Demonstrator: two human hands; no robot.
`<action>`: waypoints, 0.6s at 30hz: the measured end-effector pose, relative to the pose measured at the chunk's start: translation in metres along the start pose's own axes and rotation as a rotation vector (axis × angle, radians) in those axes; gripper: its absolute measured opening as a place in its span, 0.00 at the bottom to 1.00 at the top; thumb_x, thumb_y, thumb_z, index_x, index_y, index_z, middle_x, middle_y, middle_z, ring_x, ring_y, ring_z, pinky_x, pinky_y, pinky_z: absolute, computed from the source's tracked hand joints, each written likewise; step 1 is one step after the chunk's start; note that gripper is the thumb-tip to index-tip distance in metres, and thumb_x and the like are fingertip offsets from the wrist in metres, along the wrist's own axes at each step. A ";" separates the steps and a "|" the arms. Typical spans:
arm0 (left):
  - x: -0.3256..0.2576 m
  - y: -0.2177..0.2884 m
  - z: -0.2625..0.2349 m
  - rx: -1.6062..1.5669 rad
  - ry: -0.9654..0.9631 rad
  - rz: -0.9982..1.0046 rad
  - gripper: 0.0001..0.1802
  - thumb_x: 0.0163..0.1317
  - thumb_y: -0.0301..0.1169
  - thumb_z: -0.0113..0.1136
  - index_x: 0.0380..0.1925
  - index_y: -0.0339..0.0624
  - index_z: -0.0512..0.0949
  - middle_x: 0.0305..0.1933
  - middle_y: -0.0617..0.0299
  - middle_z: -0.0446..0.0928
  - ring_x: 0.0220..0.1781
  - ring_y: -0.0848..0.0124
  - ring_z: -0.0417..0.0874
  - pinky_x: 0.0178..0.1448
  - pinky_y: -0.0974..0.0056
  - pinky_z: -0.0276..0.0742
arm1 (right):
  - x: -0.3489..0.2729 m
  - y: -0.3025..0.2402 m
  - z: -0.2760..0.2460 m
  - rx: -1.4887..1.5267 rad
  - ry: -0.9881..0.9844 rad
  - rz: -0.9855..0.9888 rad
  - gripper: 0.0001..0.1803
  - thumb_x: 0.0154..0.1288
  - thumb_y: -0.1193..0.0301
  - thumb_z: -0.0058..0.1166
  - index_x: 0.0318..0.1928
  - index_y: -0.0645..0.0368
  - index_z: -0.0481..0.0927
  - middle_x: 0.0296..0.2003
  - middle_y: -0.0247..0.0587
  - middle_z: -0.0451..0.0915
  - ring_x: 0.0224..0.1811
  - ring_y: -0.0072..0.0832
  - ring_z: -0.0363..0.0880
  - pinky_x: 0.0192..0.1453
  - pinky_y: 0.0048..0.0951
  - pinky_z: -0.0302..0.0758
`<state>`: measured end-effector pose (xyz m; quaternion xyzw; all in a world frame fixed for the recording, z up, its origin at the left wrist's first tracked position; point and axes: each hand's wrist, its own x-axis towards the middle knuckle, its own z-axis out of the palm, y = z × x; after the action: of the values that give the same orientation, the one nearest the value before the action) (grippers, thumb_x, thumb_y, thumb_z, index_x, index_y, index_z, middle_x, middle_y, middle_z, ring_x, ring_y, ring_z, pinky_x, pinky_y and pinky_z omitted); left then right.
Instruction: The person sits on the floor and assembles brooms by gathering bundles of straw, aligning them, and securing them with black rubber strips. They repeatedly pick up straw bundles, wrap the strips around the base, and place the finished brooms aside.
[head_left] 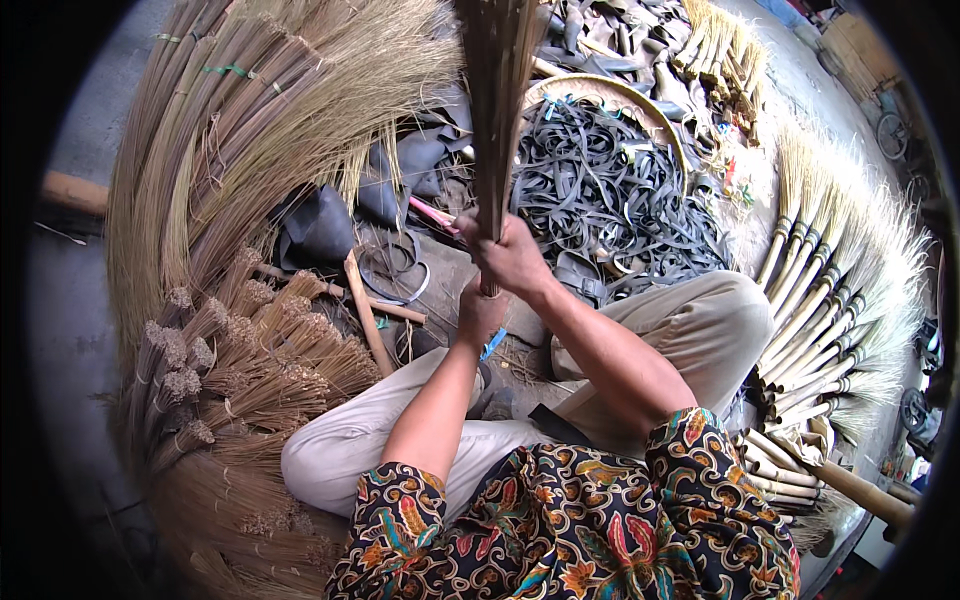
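Observation:
A tight bundle of brown broom straw (pixel 497 120) stands upright before me, its top cut off by the picture's upper edge. My right hand (pixel 513 258) is wrapped round its lower part. Just below, my left hand (pixel 482 310) is closed round the bundle's bottom end, its fingers partly hidden. A small strip of bundle shows between the two fists. Close to my left wrist is a bright blue strip (pixel 493 344). Beyond my hands, dark rubber strips (pixel 610 185) lie tangled in a round woven tray (pixel 640 98).
Long straw sheaves (pixel 230 110) rise at the left, above many short tied straw bundles (pixel 260 375). Wooden sticks (pixel 368 312) lie by my left knee. Finished brooms (pixel 815 300) with pale handles are stacked at the right. Dark rubber sheets (pixel 320 228) lie left of centre.

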<state>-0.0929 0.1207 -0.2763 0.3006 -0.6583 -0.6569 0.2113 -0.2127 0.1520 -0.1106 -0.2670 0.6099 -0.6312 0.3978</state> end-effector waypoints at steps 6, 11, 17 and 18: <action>-0.015 0.086 -0.006 -0.017 -0.238 -0.136 0.13 0.66 0.33 0.70 0.26 0.44 0.76 0.21 0.68 0.74 0.21 0.75 0.75 0.28 0.63 0.72 | -0.004 -0.043 -0.027 0.445 -0.203 -0.145 0.37 0.69 0.59 0.70 0.72 0.61 0.72 0.31 0.30 0.80 0.29 0.17 0.77 0.34 0.24 0.76; -0.009 0.145 0.002 -0.143 -0.280 -0.046 0.08 0.62 0.30 0.69 0.32 0.43 0.77 0.20 0.67 0.74 0.18 0.73 0.75 0.24 0.65 0.71 | -0.008 -0.046 -0.011 0.405 -0.151 0.174 0.13 0.73 0.64 0.65 0.48 0.60 0.82 0.20 0.26 0.72 0.16 0.18 0.69 0.20 0.24 0.66; -0.019 0.166 -0.001 -0.097 -0.292 -0.242 0.06 0.63 0.30 0.68 0.33 0.41 0.80 0.21 0.66 0.77 0.21 0.72 0.79 0.25 0.63 0.73 | -0.010 -0.058 -0.002 0.593 0.050 0.231 0.16 0.73 0.59 0.66 0.34 0.53 0.76 0.17 0.24 0.69 0.14 0.18 0.65 0.18 0.25 0.61; -0.019 0.169 -0.006 -0.148 -0.349 -0.232 0.06 0.63 0.31 0.68 0.33 0.41 0.80 0.21 0.66 0.77 0.21 0.72 0.79 0.25 0.63 0.73 | -0.010 -0.059 -0.003 0.690 -0.024 0.208 0.16 0.73 0.59 0.66 0.33 0.53 0.76 0.17 0.24 0.69 0.14 0.19 0.65 0.17 0.25 0.61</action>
<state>-0.0948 0.1216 -0.1062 0.2401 -0.5960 -0.7653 0.0387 -0.2202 0.1584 -0.0514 -0.0610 0.3801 -0.7528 0.5340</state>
